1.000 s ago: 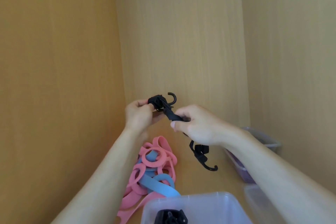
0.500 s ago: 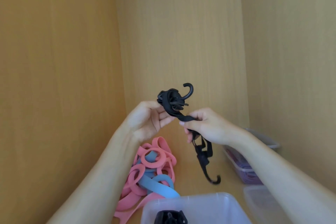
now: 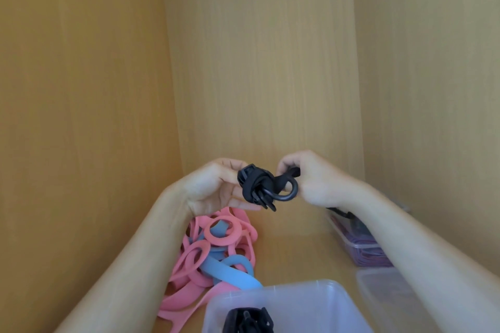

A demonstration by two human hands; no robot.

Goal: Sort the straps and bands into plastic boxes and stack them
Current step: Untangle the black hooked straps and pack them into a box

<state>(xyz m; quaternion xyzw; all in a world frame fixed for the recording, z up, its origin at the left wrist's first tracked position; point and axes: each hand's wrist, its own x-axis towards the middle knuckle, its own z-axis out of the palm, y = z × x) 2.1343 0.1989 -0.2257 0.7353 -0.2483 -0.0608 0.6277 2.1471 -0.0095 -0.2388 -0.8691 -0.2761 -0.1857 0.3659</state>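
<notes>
black hook strap [image 3: 257,188] coiled in a bundle, midair between the hands. left hand [image 3: 213,189] curls round the bundle, right hand [image 3: 316,181] pinches its hook end. pink and blue bands [image 3: 213,249] below left, clear box [image 3: 297,297] near edge, wooden walls [image 3: 81,89] close in on three sides.

No words, numbers or signs can be read here: not on the black strap [image 3: 257,187], not on the pink and blue bands [image 3: 222,234], and not on the plastic boxes [image 3: 311,301].
</notes>
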